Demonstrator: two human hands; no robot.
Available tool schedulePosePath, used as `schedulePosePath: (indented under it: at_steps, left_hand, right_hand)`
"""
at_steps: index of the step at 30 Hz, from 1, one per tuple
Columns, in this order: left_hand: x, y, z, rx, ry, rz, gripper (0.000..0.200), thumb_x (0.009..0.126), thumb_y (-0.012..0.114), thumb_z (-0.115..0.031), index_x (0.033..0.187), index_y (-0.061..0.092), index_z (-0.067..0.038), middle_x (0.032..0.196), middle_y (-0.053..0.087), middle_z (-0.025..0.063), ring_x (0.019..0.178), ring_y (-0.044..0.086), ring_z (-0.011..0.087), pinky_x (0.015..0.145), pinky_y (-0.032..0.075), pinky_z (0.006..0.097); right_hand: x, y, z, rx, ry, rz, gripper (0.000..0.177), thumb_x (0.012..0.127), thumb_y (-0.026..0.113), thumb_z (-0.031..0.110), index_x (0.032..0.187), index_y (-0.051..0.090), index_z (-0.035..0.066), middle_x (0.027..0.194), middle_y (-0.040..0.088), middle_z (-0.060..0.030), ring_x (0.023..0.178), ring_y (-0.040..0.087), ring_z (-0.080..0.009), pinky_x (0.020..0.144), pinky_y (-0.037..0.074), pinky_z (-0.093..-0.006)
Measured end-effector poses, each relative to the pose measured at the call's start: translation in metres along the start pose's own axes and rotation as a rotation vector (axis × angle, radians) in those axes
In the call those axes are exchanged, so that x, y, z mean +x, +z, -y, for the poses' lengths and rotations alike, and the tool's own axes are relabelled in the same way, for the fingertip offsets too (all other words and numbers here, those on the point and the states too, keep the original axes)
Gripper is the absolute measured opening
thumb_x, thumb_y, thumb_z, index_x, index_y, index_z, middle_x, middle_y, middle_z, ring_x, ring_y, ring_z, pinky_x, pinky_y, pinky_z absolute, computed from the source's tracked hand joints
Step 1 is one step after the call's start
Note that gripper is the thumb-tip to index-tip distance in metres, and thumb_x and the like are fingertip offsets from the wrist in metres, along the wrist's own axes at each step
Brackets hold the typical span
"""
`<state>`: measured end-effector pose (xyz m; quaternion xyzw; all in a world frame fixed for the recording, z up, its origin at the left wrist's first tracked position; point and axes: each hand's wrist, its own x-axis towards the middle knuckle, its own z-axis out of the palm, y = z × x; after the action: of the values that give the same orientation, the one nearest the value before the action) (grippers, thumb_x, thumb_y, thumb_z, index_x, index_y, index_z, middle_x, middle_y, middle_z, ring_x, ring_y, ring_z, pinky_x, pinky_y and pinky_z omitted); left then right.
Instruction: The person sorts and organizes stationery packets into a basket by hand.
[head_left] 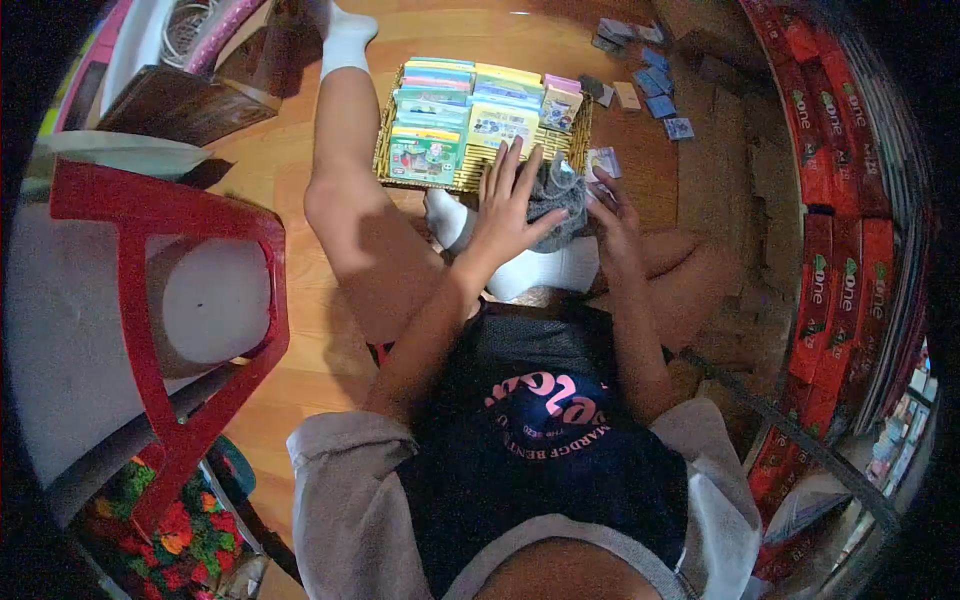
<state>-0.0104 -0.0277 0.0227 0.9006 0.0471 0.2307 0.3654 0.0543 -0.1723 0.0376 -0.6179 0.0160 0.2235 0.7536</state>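
A wicker basket (384, 150) in front of me holds several rows of small, thin, colourful packs (425, 158) standing on edge. My left hand (507, 200) lies over its near edge with fingers stretched out. The left fingertips reach a pale yellow pack (500, 122), and the thumb extends across a crumpled grey cloth (557, 205). On the cloth's other side, my right hand (615, 215) has its fingers bent around the edge of a small whitish card-like piece (603, 160), just outside the basket's right corner. The right palm is hidden.
Several small blue and white packs (657, 85) lie scattered on the wooden floor (480, 30) beyond the basket. Red printed packages (825, 290) are stacked along the right. At left stand a red-framed chair (140, 300) and a cardboard box (195, 115); red flowers (175, 530) sit below.
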Motion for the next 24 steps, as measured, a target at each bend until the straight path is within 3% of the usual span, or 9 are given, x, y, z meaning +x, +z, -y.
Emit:
schedulePosePath:
  at_steps: [8,10,13,17,19,20,22,24]
  left_hand:
    - [-0.002,0.007,0.012,-0.132,-0.131,0.086,0.066,0.071,0.059,-0.037,0.120,0.034,0.001,0.119,0.037,0.0210,0.107,0.039,0.0352,0.088,0.033,0.0385]
    - [-0.003,0.007,0.011,-0.120,-0.170,0.052,0.058,0.074,0.058,-0.028,0.115,0.036,0.006,0.112,0.043,0.0223,0.100,0.045,0.0345,0.085,0.037,0.0359]
    - [-0.005,0.009,0.007,-0.223,-0.176,0.039,0.054,0.074,0.058,-0.029,0.109,0.040,0.007,0.109,0.043,0.0239,0.099,0.044,0.0373,0.084,0.036,0.0382]
    - [-0.004,0.012,0.010,-0.340,-0.273,0.028,0.046,0.075,0.057,-0.026,0.105,0.044,0.006,0.102,0.048,0.0225,0.095,0.048,0.0352,0.080,0.038,0.0360]
    - [-0.003,0.010,0.009,-0.678,-0.464,0.027,0.035,0.078,0.055,-0.022,0.100,0.047,0.003,0.095,0.054,0.0156,0.089,0.052,0.0267,0.077,0.039,0.0303]
    - [-0.002,0.011,0.008,-0.678,-0.464,0.027,0.035,0.078,0.055,-0.022,0.100,0.047,0.003,0.095,0.054,0.0156,0.089,0.052,0.0267,0.077,0.039,0.0303]
    - [0.000,0.011,0.009,-1.065,-0.665,-0.066,0.026,0.081,0.052,-0.019,0.099,0.049,0.000,0.090,0.057,0.0079,0.083,0.054,0.0177,0.072,0.040,0.0254]
    - [0.001,0.008,0.013,-1.186,-0.737,-0.070,0.024,0.081,0.052,-0.017,0.098,0.049,-0.001,0.090,0.057,0.0070,0.081,0.054,0.0163,0.070,0.041,0.0253]
  right_hand:
    - [-0.002,0.001,-0.008,0.040,0.095,0.063,0.044,0.073,0.059,0.010,0.113,0.045,0.001,0.102,0.053,-0.0116,0.089,0.052,-0.0192,0.080,0.041,-0.0280]
    - [0.000,-0.001,-0.015,0.071,0.134,0.090,0.043,0.073,0.060,0.011,0.112,0.047,0.001,0.102,0.053,-0.0112,0.089,0.052,-0.0180,0.080,0.040,-0.0270]
    - [0.000,0.003,-0.025,-0.118,0.069,0.187,0.039,0.073,0.062,0.014,0.107,0.051,-0.001,0.103,0.054,-0.0087,0.094,0.049,-0.0138,0.083,0.037,-0.0250]
    - [-0.001,0.009,-0.032,-0.260,0.006,0.179,0.037,0.075,0.060,0.014,0.107,0.051,-0.001,0.110,0.050,-0.0115,0.101,0.046,-0.0167,0.087,0.034,-0.0267]
    - [-0.001,0.012,-0.036,-0.306,-0.191,0.174,0.033,0.078,0.056,0.014,0.108,0.051,-0.001,0.118,0.044,-0.0153,0.110,0.040,-0.0196,0.092,0.029,-0.0285]
    - [-0.001,0.012,-0.037,-0.306,-0.191,0.173,0.033,0.078,0.056,0.014,0.108,0.051,-0.001,0.118,0.044,-0.0153,0.110,0.040,-0.0196,0.092,0.029,-0.0285]
    - [-0.003,0.016,-0.032,-0.290,-0.174,0.197,0.030,0.081,0.052,0.013,0.107,0.052,-0.001,0.123,0.039,-0.0163,0.116,0.033,-0.0217,0.095,0.024,-0.0299]
    - [-0.003,0.016,-0.027,-0.292,-0.187,0.251,0.029,0.081,0.052,0.013,0.107,0.052,-0.001,0.122,0.040,-0.0157,0.116,0.034,-0.0216,0.095,0.025,-0.0298]
